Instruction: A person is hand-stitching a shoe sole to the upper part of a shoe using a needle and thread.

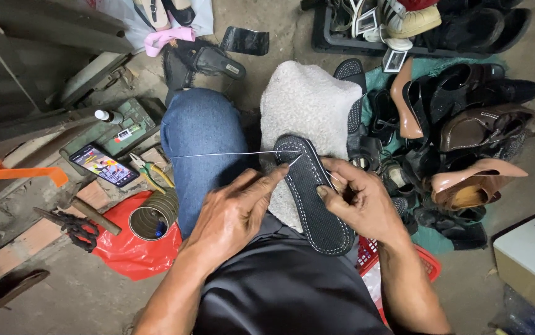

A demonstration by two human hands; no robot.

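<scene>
A black shoe sole with white stitching along its edge lies on a grey fleecy cloth over my right knee. My left hand pinches a thin needle at the sole's upper left edge, index finger stretched toward it. A taut white thread runs from that spot leftward across my blue jeans. My right hand grips the sole's right edge, thumb pressed on its top.
A heap of shoes lies right, with a black tray of more shoes behind. Left: a phone, pliers, an open tin can, scissors, a red bag. A red basket and a box sit lower right.
</scene>
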